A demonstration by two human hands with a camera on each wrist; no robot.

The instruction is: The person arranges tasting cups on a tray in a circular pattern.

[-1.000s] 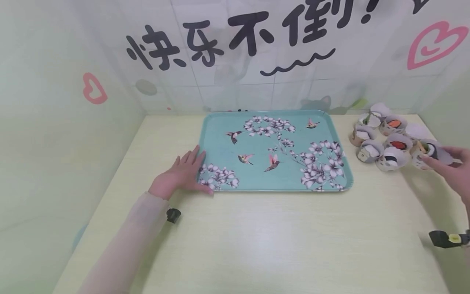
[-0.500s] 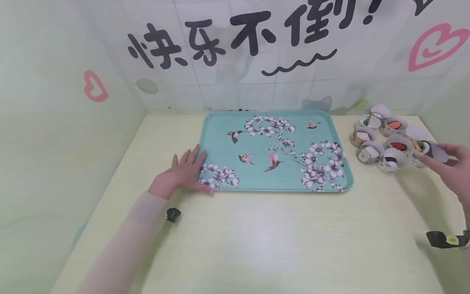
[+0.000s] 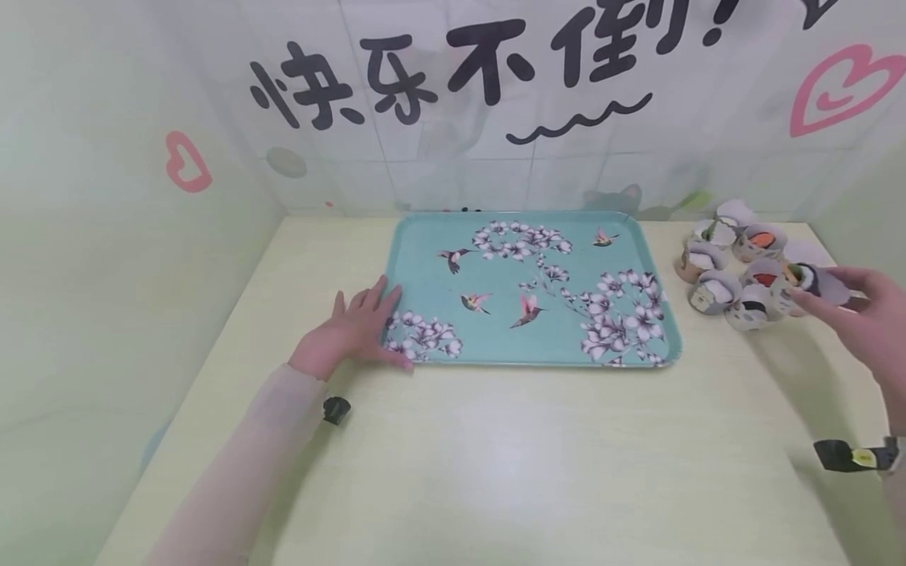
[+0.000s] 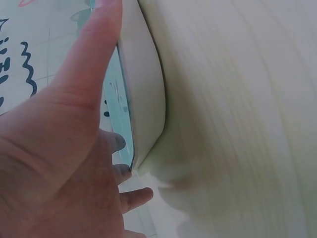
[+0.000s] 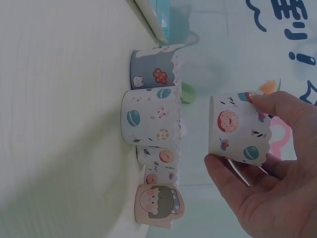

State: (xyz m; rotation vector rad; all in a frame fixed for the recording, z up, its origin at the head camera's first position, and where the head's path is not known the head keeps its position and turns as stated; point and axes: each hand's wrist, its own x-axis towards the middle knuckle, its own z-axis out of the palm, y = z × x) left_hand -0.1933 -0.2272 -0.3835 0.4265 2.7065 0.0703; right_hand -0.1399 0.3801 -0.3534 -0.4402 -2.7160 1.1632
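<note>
My left hand [image 3: 350, 334] rests at the left edge of a turquoise tray [image 3: 432, 244] printed with blossoms and birds. Its fingers are spread and fairly straight; in the left wrist view the thumb lies along the tray's side [image 4: 143, 84]. At the right, my right hand [image 3: 867, 314] pinches a paper baking cup [image 5: 237, 130] with doughnut and macaron prints between thumb and fingers. A sushi piece [image 3: 801, 275] shows inside this cup. In the right wrist view the cup hangs above the table, apart from the others.
Several paper cups [image 3: 746, 314] holding sushi pieces stand close together right of the tray. The pale wood table [image 3: 510, 456] meets a back wall [image 3: 460, 181] with lettering, and side walls. A wrist camera [image 3: 835, 456] hangs near the right wrist.
My right hand has moved left with the held cup, which now overlaps the red-topped sushi's cup in the head view. The left hand and tray stay in place.
</note>
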